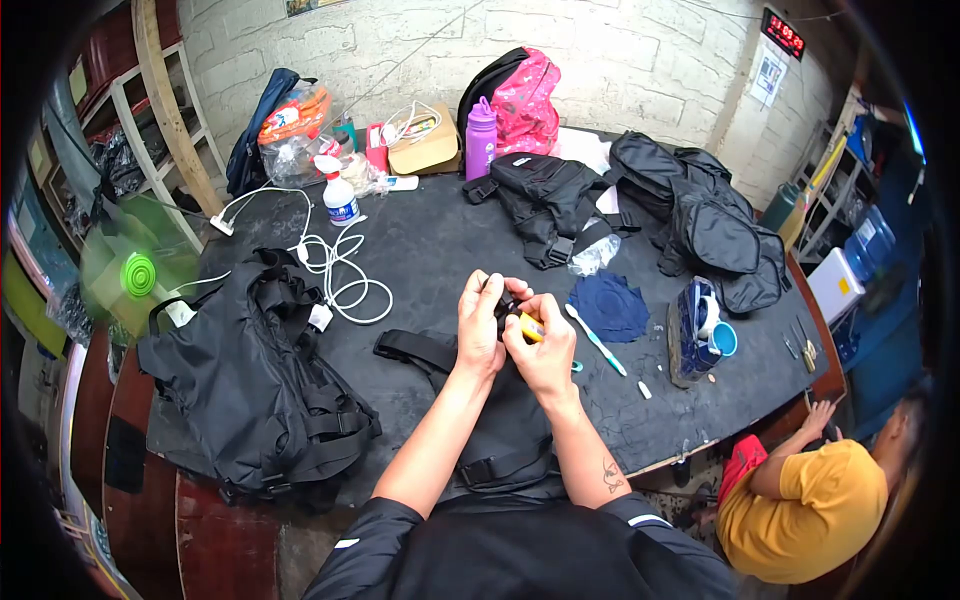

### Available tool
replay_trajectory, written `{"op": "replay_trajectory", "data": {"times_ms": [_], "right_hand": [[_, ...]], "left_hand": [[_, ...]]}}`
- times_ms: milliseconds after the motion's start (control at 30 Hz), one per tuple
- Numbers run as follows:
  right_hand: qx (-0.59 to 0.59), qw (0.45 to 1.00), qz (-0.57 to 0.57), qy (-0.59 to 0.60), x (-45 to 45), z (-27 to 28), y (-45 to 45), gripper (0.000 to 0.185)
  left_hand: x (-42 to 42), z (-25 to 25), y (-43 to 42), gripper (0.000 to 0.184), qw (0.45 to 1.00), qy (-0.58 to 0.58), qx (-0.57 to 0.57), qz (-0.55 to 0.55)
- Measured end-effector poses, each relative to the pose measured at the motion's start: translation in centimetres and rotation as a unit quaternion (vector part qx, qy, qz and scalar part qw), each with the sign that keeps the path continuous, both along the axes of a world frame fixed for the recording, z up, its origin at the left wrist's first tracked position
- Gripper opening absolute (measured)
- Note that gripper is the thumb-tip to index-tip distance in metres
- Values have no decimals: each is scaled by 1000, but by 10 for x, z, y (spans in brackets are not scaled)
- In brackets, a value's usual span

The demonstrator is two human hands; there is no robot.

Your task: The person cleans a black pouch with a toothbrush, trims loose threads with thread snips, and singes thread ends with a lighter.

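Note:
Both hands meet over the middle of the table, above a black bag (pixel 505 435) with a wide strap. My left hand (pixel 478 330) is closed on a small black piece (pixel 507 302), perhaps strap or buckle; fingers partly hide it. My right hand (pixel 546 360) grips a small yellow object (pixel 531 327) whose kind I cannot make out, close against the black piece. Right of the hands are a white-and-teal toothbrush (pixel 597 340), a dark blue cloth (pixel 610 306) and a small white piece (pixel 644 390).
Black bags (pixel 250 380) lie left, others (pixel 545 205) at the back. A white cable (pixel 335 265), white bottle (pixel 339 195), purple bottle (pixel 481 145) and blue cup (pixel 722 340) stand around. A person in a yellow shirt (pixel 820 510) sits at right. A fan (pixel 138 274) is at left.

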State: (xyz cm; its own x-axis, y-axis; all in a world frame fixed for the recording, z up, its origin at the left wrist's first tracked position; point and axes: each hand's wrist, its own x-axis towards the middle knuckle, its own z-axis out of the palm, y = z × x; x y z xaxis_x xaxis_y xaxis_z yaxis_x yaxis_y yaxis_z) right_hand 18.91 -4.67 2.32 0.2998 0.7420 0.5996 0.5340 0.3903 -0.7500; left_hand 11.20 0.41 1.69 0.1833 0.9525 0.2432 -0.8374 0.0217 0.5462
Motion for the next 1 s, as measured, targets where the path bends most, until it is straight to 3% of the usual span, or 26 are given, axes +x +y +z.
{"op": "replay_trajectory", "data": {"times_ms": [333, 367, 400, 467, 533, 567, 633, 667, 700, 733, 800, 900, 933, 1000], "right_hand": [[-1, 1000, 2, 18, 3, -4, 2, 17], [-25, 996, 44, 78, 7, -5, 1, 17], [-50, 986, 82, 140, 11, -6, -1, 16], [-47, 983, 104, 141, 30, -11, -10, 19], [-99, 988, 84, 88, 57, -20, -25, 23], [-147, 982, 102, 58, 68, -19, -36, 25], [-224, 963, 149, -11, 84, -21, -56, 32], [-232, 957, 167, -43, 84, -18, -67, 35], [-212, 957, 176, -89, 85, -24, -74, 36], [-191, 954, 186, -133, 85, -30, -81, 37], [-255, 934, 188, -164, 80, -27, -94, 41], [-157, 922, 244, -256, 63, -28, -103, 51], [-130, 917, 248, -285, 55, -34, -104, 44], [-205, 879, 228, -365, 56, -55, -98, 36]], "left_hand": [[3, -2, 4, 20, 999, 32, 20, 13], [3, 3, 8, 20, 997, 71, 6, 34], [6, 6, 18, 22, 993, 80, 44, 75], [-1, 24, 49, 28, 973, 139, 100, 152], [-12, 34, 93, 24, 976, 123, 138, 114], [-14, 45, 107, 25, 959, 186, 176, 119], [-8, 65, 117, 44, 896, 314, 264, 167], [-3, 72, 114, 58, 847, 377, 311, 211], [-5, 75, 107, 73, 757, 470, 357, 281], [-2, 75, 95, 68, 707, 487, 368, 357], [-5, 65, 69, 53, 742, 452, 346, 353], [-12, 39, 12, 18, 900, 339, 230, 150], [-21, 29, -5, 14, 901, 374, 206, 80], [-38, 6, -37, 18, 889, 426, 145, -79]]}}
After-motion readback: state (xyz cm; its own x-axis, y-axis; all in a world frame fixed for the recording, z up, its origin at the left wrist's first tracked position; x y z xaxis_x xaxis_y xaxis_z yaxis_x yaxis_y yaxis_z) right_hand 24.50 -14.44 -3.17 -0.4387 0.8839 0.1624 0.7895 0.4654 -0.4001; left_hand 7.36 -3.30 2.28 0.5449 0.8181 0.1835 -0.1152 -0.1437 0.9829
